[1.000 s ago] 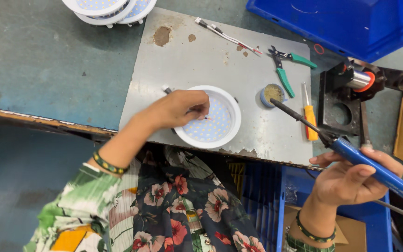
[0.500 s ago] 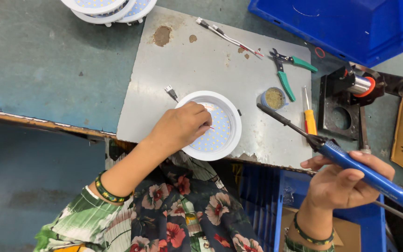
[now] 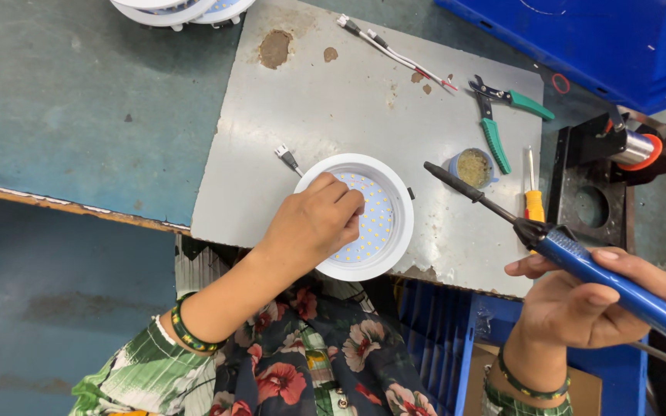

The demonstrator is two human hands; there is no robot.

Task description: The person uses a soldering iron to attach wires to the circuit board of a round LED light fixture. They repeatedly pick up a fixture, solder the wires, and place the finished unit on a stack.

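My left hand rests on the round white LED lamp; fingers curled down onto the LED face, pinching something too small to identify. Lamp sits at 6 o'clock on the grey metal sheet, its rim at the sheet's near edge. Short wire lead exits the lamp at 10 o'clock. My right hand is wrapped closed around the blue soldering iron; tip points to 10 o'clock, hovering just beside the lamp rim, not touching. Small flux tin w/ green pliers at 2 o'clock of the lamp. Open sheet area at 12 o'clock. Table edge runs at 9 o'clock.
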